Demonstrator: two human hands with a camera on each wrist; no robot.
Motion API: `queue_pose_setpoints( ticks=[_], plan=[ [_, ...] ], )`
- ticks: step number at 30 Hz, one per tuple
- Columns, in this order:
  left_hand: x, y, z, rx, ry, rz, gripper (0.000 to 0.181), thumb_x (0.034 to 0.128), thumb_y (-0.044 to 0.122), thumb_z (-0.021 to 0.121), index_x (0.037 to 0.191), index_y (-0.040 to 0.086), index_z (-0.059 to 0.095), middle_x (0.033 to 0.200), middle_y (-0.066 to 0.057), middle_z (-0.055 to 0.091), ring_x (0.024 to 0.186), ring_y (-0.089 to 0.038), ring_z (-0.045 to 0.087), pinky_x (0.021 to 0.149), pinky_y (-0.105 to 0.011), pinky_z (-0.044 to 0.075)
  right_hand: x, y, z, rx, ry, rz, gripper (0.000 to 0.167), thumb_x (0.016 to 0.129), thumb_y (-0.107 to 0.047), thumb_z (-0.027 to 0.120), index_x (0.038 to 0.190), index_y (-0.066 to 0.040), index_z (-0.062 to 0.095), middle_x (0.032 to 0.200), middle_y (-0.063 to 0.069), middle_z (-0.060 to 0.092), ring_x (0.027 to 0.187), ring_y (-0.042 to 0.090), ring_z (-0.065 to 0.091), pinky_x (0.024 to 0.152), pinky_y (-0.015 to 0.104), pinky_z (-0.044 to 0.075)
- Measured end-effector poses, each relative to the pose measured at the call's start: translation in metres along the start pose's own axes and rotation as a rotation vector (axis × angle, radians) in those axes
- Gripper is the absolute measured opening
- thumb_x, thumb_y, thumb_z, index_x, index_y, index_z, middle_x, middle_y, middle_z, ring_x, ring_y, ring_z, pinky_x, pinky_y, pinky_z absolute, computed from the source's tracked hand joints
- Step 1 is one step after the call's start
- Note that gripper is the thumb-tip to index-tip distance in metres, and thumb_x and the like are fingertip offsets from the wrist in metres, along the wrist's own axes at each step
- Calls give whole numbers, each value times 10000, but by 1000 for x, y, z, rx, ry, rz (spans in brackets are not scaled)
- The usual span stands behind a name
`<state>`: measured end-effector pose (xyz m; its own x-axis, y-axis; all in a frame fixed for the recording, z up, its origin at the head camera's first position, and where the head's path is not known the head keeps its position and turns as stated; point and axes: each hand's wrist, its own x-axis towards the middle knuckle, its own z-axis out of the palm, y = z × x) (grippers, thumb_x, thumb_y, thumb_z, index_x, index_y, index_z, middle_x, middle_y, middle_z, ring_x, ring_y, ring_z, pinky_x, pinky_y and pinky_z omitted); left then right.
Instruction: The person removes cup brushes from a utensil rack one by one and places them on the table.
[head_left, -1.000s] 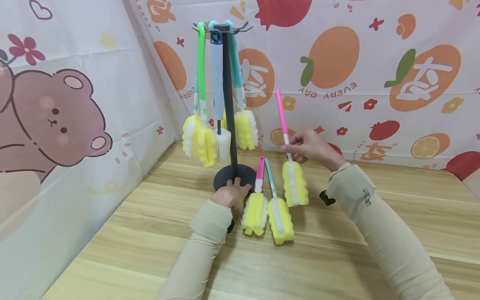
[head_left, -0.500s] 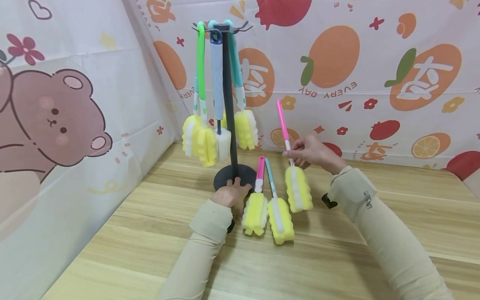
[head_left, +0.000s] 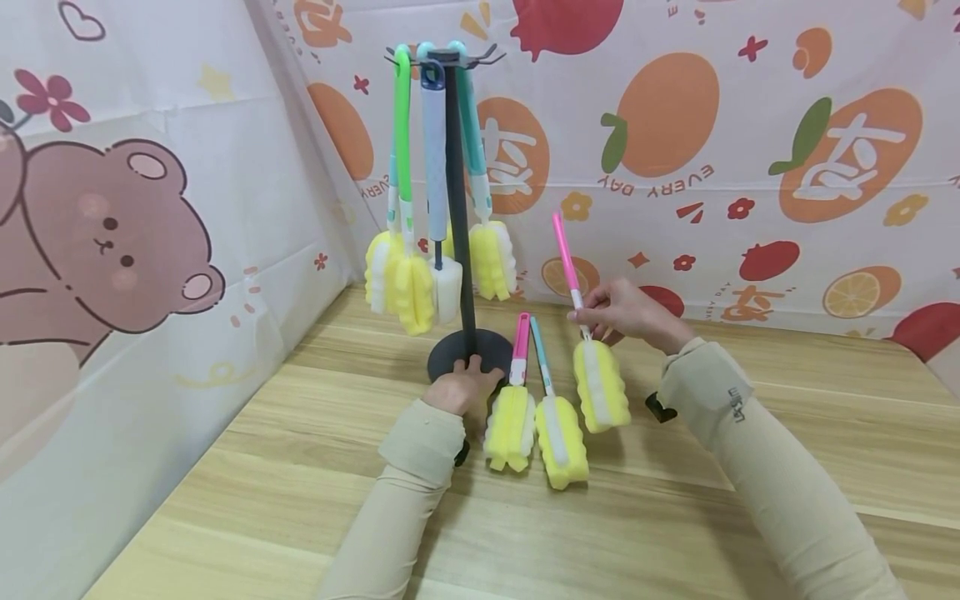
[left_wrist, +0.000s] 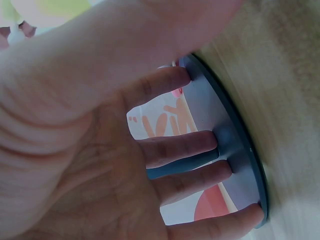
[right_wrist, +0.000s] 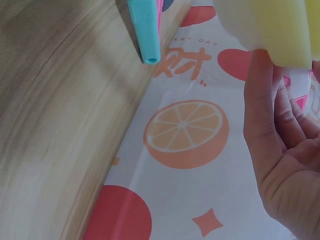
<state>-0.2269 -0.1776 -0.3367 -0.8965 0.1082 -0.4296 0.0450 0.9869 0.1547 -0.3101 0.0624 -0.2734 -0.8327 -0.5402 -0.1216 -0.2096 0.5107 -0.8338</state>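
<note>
My right hand (head_left: 618, 312) pinches a pink-handled sponge brush (head_left: 602, 385) by the white part of its handle, just above the yellow and white sponge. The handle leans up and to the left. In the right wrist view the sponge (right_wrist: 272, 30) fills the top right corner, over my fingers. My left hand (head_left: 467, 390) presses with spread, straight fingers on the round black base (left_wrist: 215, 107) of a rack. Beside it on the table lie a second pink-handled sponge brush (head_left: 510, 425) and a blue-handled sponge brush (head_left: 561, 442).
The rack's black pole (head_left: 459, 200) rises to a ring of hooks (head_left: 486, 57). Several brushes hang there, among them a green-handled brush (head_left: 403, 158), a pale blue brush with a white sponge (head_left: 447, 290) and a teal-handled brush (head_left: 491, 258). Printed cloth (head_left: 675, 250) stands behind the wooden table (head_left: 300, 467).
My right hand has come down slightly and a little to the right, lowering the pink-handled brush towards the table. The left hand, rack and lying brushes have stayed put.
</note>
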Motion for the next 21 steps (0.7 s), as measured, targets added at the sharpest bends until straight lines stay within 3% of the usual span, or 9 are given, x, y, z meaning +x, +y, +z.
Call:
queue_pose_setpoints(
  ticks=[21],
  plan=[
    [-1, 0, -1, -4, -11, 3, 963, 717, 122, 945, 1527, 189, 428, 1612, -238, 224, 1451, -431, 240, 1055, -564, 406, 1, 18, 8, -63, -79, 43, 232, 974, -176, 701, 932, 50, 668, 726, 66, 647, 648, 143, 611, 584, 276, 545]
  ],
)
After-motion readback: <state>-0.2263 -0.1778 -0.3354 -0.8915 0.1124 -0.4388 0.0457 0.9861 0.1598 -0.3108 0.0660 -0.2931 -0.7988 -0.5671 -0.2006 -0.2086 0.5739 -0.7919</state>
